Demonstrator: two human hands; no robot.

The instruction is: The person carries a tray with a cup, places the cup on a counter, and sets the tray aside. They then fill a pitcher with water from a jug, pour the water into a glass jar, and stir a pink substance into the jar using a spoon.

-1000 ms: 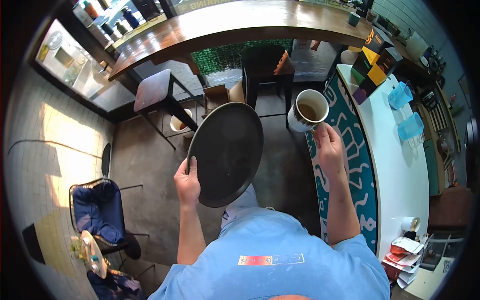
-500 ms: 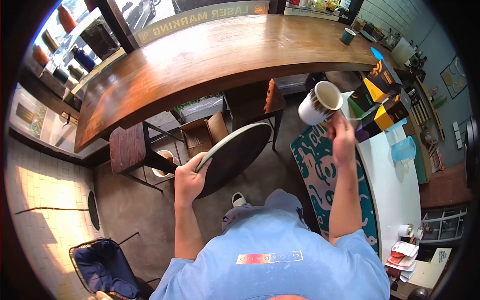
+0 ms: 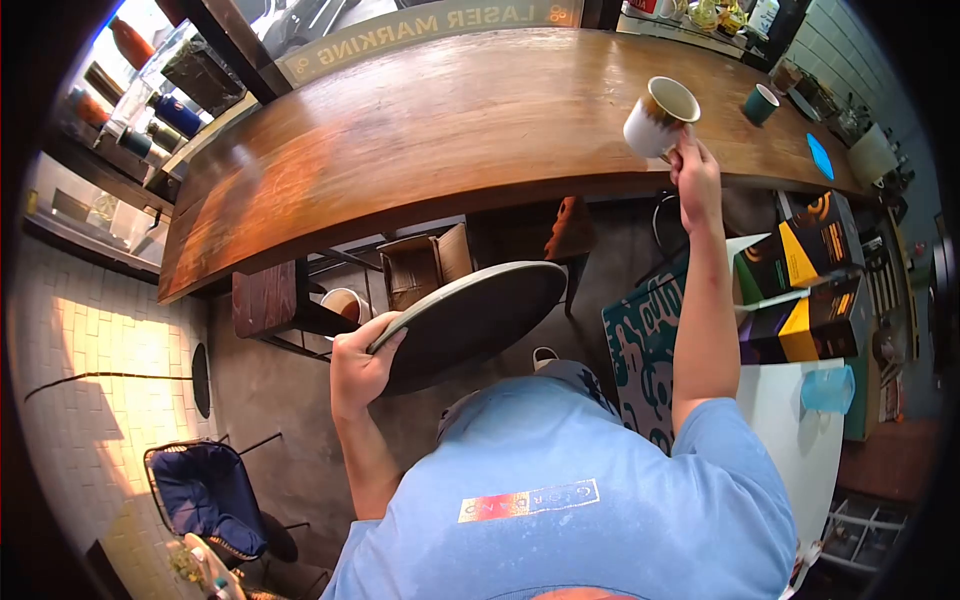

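My right hand is closed on the handle of a white mug with a brown, streaked rim. The mug is upright and overlaps the long wooden counter in this view. In my left hand is the edge of a round dark tray, thumb over the rim and the tray tilted at my side. Nothing rests on the tray's visible face. Beyond the mug, to the right, a small green cup stands on the counter.
Wooden stools and a cardboard box are under the counter. At right, a white table bears black-and-yellow boxes and a blue plastic cup. A chair with a navy cushion stands at lower left.
My right hand has carried the mug forward, from beside the boxes to over the counter. The view has shifted toward the counter; my left hand still holds the tray.
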